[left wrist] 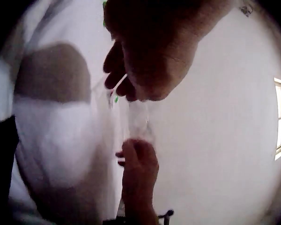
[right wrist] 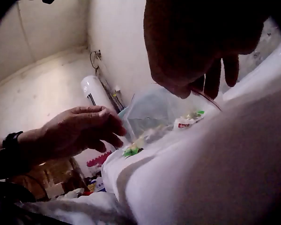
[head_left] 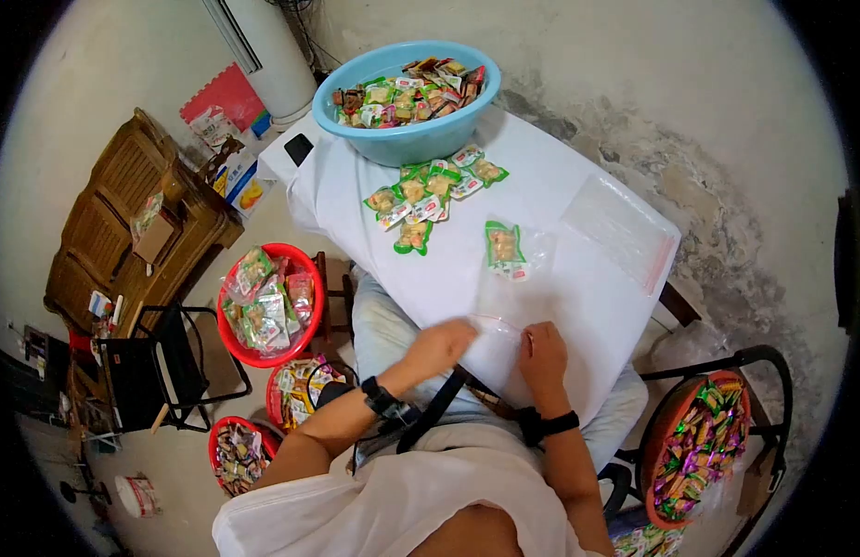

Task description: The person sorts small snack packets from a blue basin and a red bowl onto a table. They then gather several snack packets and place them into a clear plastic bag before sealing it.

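A clear plastic bag (head_left: 515, 290) lies flat on the white-covered table, its near edge between the two hands. A green-trimmed snack packet (head_left: 504, 245) shows at the bag's far end. My right hand (head_left: 543, 355) pinches the bag's edge; a thin reddish line runs from its fingers in the right wrist view. My left hand (head_left: 439, 345) is at the other end of that edge, fingertips right by the film. Seen from the right wrist, the left hand (right wrist: 82, 131) has loosely bent, spread fingers. Several similar packets (head_left: 430, 190) lie in a loose pile farther back.
A blue basin (head_left: 393, 144) full of mixed snack packets stands at the table's back. Flat clear bags (head_left: 615, 232) are stacked at the right edge. Red tubs (head_left: 227, 320) of packets stand at left, another tub (head_left: 645, 469) at right. A phone (head_left: 299, 148) lies at the far-left corner.
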Available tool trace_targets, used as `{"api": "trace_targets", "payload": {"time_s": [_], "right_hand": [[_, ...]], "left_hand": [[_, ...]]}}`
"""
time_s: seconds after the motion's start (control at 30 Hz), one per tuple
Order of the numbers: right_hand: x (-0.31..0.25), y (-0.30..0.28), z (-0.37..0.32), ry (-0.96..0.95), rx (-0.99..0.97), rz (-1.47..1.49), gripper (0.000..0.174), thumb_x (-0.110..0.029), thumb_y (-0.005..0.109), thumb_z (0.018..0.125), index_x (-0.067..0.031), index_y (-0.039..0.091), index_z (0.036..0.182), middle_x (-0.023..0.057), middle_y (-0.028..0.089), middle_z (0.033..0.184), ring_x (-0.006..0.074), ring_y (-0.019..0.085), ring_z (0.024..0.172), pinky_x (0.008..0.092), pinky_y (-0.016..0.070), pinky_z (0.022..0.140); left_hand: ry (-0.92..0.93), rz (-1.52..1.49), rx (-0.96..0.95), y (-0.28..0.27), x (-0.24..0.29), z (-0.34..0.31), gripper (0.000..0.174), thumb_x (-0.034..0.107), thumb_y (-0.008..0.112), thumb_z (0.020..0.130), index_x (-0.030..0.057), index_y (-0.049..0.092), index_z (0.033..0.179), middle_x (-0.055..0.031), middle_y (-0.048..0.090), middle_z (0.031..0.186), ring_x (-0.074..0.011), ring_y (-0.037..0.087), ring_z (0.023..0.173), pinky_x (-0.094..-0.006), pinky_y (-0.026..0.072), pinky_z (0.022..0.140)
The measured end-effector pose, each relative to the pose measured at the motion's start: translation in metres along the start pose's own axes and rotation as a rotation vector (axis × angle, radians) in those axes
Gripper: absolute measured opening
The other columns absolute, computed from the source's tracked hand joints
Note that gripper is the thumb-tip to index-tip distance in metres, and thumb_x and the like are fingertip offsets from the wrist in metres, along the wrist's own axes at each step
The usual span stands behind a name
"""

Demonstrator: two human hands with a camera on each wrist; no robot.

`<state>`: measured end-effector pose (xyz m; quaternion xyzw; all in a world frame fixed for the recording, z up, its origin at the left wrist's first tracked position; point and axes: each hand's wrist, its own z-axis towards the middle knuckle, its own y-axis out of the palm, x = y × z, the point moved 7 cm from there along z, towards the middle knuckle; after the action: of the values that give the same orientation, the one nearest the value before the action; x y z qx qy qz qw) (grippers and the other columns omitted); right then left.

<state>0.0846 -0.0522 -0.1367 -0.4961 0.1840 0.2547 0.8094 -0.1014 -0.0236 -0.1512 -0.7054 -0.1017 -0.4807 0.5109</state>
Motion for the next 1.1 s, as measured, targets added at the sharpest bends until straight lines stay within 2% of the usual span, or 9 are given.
{"api": "trace_targets", "payload": {"time_s": [0.13, 0.2, 0.4, 0.6, 0.7, 0.83, 1.0, 1.03, 1.1], "right_hand": [[-0.005, -0.005, 0.004, -0.005, 0.023, 0.037, 0.01, -0.006, 0.06, 0.074, -0.0068, 0.053, 0.081, 0.0111, 0.053, 0.081, 0.0299, 0.054, 0.074, 0.0411, 0.043, 0.064], [-0.008, -0.004, 0.005, -0.036, 0.041, 0.026, 0.009, -0.005, 0.059, 0.075, -0.0072, 0.053, 0.081, 0.0109, 0.053, 0.08, 0.0296, 0.054, 0.073, 0.0408, 0.0427, 0.063], [-0.013, -0.006, 0.006, -0.049, 0.03, 0.008, 0.008, -0.007, 0.059, 0.076, -0.0073, 0.053, 0.081, 0.0105, 0.053, 0.079, 0.0303, 0.054, 0.074, 0.0413, 0.0426, 0.063], [-0.008, -0.003, 0.007, -0.02, 0.044, 0.006, 0.008, -0.009, 0.06, 0.077, -0.0073, 0.053, 0.08, 0.0101, 0.053, 0.08, 0.0302, 0.054, 0.075, 0.0414, 0.0428, 0.064], [-0.006, -0.002, 0.008, -0.006, 0.035, 0.035, 0.008, -0.009, 0.06, 0.076, -0.007, 0.053, 0.08, 0.0103, 0.054, 0.081, 0.0304, 0.054, 0.075, 0.0415, 0.043, 0.064], [-0.01, -0.006, 0.01, -0.009, 0.012, 0.036, 0.016, -0.012, 0.062, 0.076, -0.0057, 0.056, 0.089, 0.0102, 0.056, 0.084, 0.0298, 0.055, 0.078, 0.0405, 0.0446, 0.067], [-0.042, -0.036, 0.016, 0.011, 0.062, 0.282, 0.04, -0.017, 0.065, 0.078, -0.0019, 0.053, 0.113, 0.0135, 0.06, 0.098, 0.0238, 0.058, 0.084, 0.0333, 0.0471, 0.073], [-0.043, -0.037, 0.013, 0.022, 0.067, 0.269, 0.04, -0.017, 0.065, 0.078, -0.0019, 0.053, 0.113, 0.0135, 0.06, 0.098, 0.0238, 0.058, 0.084, 0.0333, 0.0471, 0.073], [-0.034, -0.001, -0.001, 0.395, -0.382, 0.859, 0.043, -0.019, 0.065, 0.081, -0.0008, 0.051, 0.117, 0.0112, 0.06, 0.099, 0.0142, 0.057, 0.085, 0.0265, 0.0463, 0.072]], "left_hand": [[-0.025, 0.321, 0.73, -0.1, -0.032, 0.026, 0.037, 0.019, 0.063, 0.079, -0.0007, 0.05, 0.107, -0.0213, 0.052, 0.106, -0.0385, 0.047, 0.1, -0.0426, 0.04, 0.086], [-0.081, 0.395, 0.872, -0.121, -0.048, 0.048, 0.051, 0.021, 0.068, 0.073, -0.0008, 0.045, 0.113, -0.0203, 0.051, 0.108, -0.0394, 0.045, 0.102, -0.0451, 0.039, 0.086], [-0.346, 0.403, 0.787, -0.117, -0.082, 0.077, 0.054, 0.012, 0.065, 0.07, -0.0017, 0.042, 0.117, -0.0209, 0.05, 0.111, -0.0396, 0.045, 0.104, -0.0455, 0.0391, 0.086], [-0.21, 0.362, 0.761, -0.118, -0.081, 0.032, 0.037, 0.018, 0.052, 0.08, -0.0017, 0.05, 0.11, -0.0197, 0.06, 0.093, -0.0336, 0.057, 0.089, -0.042, 0.0453, 0.077], [-0.435, -0.603, 0.693, -0.099, -0.106, 0.004, 0.033, 0.029, 0.04, 0.095, 0.0019, 0.051, 0.111, -0.008, 0.063, 0.088, -0.0166, 0.062, 0.068, -0.0262, 0.048, 0.056], [-0.353, -1.098, 0.481, -0.077, -0.085, -0.014, 0.038, 0.032, 0.043, 0.095, 0.0038, 0.045, 0.12, -0.0085, 0.061, 0.095, -0.0175, 0.061, 0.074, -0.0283, 0.0505, 0.059], [-0.315, -1.058, 0.391, -0.068, -0.02, -0.026, 0.032, 0.025, 0.042, 0.096, 0.0002, 0.049, 0.115, -0.0092, 0.06, 0.093, -0.0172, 0.06, 0.077, -0.0293, 0.0522, 0.063], [-0.288, -0.942, 0.213, -0.061, -0.009, -0.025, 0.031, 0.024, 0.044, 0.095, 0.0003, 0.049, 0.115, -0.0086, 0.06, 0.092, -0.0156, 0.059, 0.076, -0.0284, 0.0519, 0.063], [-0.244, -0.751, -0.013, -0.047, 0.015, -0.022, 0.03, 0.024, 0.048, 0.094, 0.0018, 0.051, 0.114, -0.0061, 0.06, 0.091, -0.0111, 0.057, 0.075, -0.0251, 0.0506, 0.061]]}}
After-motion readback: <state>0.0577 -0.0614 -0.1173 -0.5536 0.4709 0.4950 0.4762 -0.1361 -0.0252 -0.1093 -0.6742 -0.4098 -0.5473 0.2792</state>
